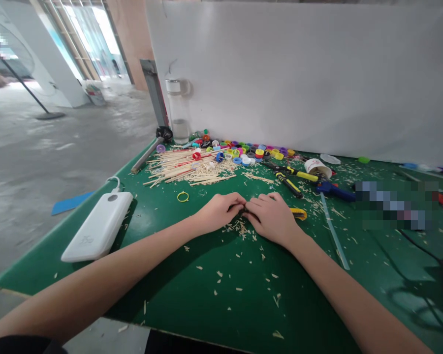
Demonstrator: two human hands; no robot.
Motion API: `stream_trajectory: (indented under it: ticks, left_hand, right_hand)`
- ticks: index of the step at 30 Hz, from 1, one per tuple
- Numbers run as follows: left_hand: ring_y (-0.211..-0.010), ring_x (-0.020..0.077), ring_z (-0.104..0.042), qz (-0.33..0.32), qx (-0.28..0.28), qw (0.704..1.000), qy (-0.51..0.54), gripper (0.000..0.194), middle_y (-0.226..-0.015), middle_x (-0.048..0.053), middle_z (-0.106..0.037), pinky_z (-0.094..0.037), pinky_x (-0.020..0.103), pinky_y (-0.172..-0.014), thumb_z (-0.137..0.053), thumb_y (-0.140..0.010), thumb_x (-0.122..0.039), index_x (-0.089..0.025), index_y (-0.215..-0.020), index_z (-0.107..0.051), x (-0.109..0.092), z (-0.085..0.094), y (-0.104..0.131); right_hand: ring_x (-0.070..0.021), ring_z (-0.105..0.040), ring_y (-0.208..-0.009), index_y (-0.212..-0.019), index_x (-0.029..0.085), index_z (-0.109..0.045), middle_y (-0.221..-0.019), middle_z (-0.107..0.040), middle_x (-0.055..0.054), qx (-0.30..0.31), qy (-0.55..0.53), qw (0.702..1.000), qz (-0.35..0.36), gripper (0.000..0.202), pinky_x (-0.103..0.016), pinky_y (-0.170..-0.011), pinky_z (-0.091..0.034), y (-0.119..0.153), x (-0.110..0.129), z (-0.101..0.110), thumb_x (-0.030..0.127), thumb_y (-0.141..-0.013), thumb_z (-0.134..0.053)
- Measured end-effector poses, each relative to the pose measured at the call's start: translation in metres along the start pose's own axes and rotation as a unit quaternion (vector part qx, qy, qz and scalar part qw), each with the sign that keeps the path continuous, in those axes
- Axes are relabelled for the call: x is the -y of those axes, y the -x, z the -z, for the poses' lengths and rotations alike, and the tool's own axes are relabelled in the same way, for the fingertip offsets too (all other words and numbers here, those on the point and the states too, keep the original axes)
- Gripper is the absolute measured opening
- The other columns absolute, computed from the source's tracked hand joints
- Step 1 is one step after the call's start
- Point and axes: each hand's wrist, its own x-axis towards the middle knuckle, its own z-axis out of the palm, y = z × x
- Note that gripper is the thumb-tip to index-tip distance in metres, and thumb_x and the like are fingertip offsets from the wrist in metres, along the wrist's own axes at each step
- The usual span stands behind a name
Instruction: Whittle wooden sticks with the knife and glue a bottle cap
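Observation:
My left hand (pixel 220 212) and my right hand (pixel 271 216) meet over the middle of the green table (pixel 206 295). Fingers of both are closed in a pinch around something small and dark, mostly hidden between the fingertips. Just beyond the right hand shows a yellow handle end (pixel 299 213); the rest of that tool is hidden by the hand, and I cannot tell whether they touch. Pale wood shavings (pixel 240 228) lie beneath the fingertips. A thin yellow ring (pixel 182 196) lies to the left of my left hand.
Thin wooden sticks (pixel 180 164) and coloured bottle caps (pixel 239 153) are heaped at the back. Right of them lie yellow-black pliers (pixel 290 184), a tipped paper cup (pixel 317 168), a blue glue gun (pixel 334 190) and a glue stick (pixel 334 231). A white power bank (pixel 99 226) lies left; a bottle (pixel 179 113) stands behind.

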Motion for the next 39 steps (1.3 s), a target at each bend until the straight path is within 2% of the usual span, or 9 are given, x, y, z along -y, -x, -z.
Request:
stream_trajectory:
  ticks: [7,13,19,24,30,35,39]
  left_hand:
    - [-0.086,0.0132,-0.066,0.002,-0.001,1.000,0.009,0.021,-0.095,0.002,-0.070,-0.049,0.023,-0.074,-0.042,-0.089,-0.018,-0.019,-0.101,-0.059,0.0006,0.0003,0.0013]
    - [-0.079,0.0127,-0.065,0.004,0.007,1.000,-0.004,0.022,-0.092,0.001,-0.070,-0.048,0.023,-0.067,-0.041,-0.089,-0.019,-0.019,-0.102,-0.059,-0.0006,0.0006,0.0005]
    - [-0.086,0.0135,-0.065,0.011,0.003,1.000,-0.004,0.022,-0.097,0.002,-0.070,-0.049,0.024,-0.074,-0.041,-0.089,-0.018,-0.019,-0.103,-0.059,-0.0002,-0.0003,0.0008]
    - [-0.084,0.0148,-0.065,0.016,0.018,1.000,-0.010,0.024,-0.097,0.002,-0.070,-0.049,0.025,-0.070,-0.039,-0.091,-0.022,-0.020,-0.106,-0.058,0.0009,0.0000,0.0008]
    - [-0.089,0.0149,-0.065,0.024,0.012,1.000,-0.005,0.023,-0.103,0.001,-0.069,-0.049,0.025,-0.074,-0.041,-0.091,-0.021,-0.022,-0.105,-0.059,0.0055,0.0007,0.0005]
    - [-0.087,0.0154,-0.066,0.033,0.014,0.999,-0.019,0.023,-0.098,0.001,-0.070,-0.050,0.026,-0.073,-0.040,-0.091,-0.021,-0.021,-0.105,-0.058,0.0047,-0.0002,-0.0003]
    - [-0.089,0.0150,-0.066,0.014,0.011,1.000,-0.019,0.022,-0.099,0.002,-0.070,-0.049,0.025,-0.075,-0.039,-0.091,-0.020,-0.020,-0.106,-0.056,0.0023,0.0006,-0.0003]
  right_hand:
    - [-0.0188,-0.049,-0.078,-0.082,0.020,-0.057,-0.077,-0.064,-0.003,-0.025,0.037,0.999,-0.015,0.025,-0.037,-0.079,-0.026,0.0033,0.0024,-0.0021,0.033,-0.095,-0.039]
    - [-0.0184,-0.050,-0.077,-0.084,0.021,-0.057,-0.078,-0.064,-0.003,-0.001,0.011,1.000,-0.001,0.022,-0.036,-0.078,-0.026,0.0012,0.0004,-0.0027,0.032,-0.094,-0.041]
    - [-0.0188,-0.049,-0.077,-0.083,0.020,-0.057,-0.077,-0.064,-0.004,-0.027,0.030,0.999,-0.013,0.024,-0.037,-0.079,-0.026,0.0032,0.0016,-0.0032,0.032,-0.094,-0.041]
    - [-0.0178,-0.049,-0.076,-0.084,0.020,-0.056,-0.077,-0.064,-0.002,-0.002,0.008,1.000,-0.002,0.021,-0.036,-0.077,-0.026,0.0006,0.0003,-0.0026,0.032,-0.093,-0.042]
    - [-0.0190,-0.049,-0.078,-0.082,0.020,-0.057,-0.076,-0.064,-0.003,-0.020,0.030,0.999,-0.019,0.024,-0.037,-0.081,-0.026,0.0028,0.0028,-0.0019,0.033,-0.094,-0.041]
    - [-0.0199,-0.049,-0.079,-0.083,0.021,-0.057,-0.078,-0.065,-0.004,-0.004,0.027,1.000,-0.012,0.020,-0.037,-0.080,-0.026,0.0008,0.0021,-0.0007,0.032,-0.092,-0.043]
    - [-0.0190,-0.049,-0.078,-0.084,0.021,-0.057,-0.079,-0.065,-0.003,0.010,0.014,1.000,-0.006,0.019,-0.037,-0.081,-0.026,-0.0001,0.0017,0.0009,0.031,-0.092,-0.042]
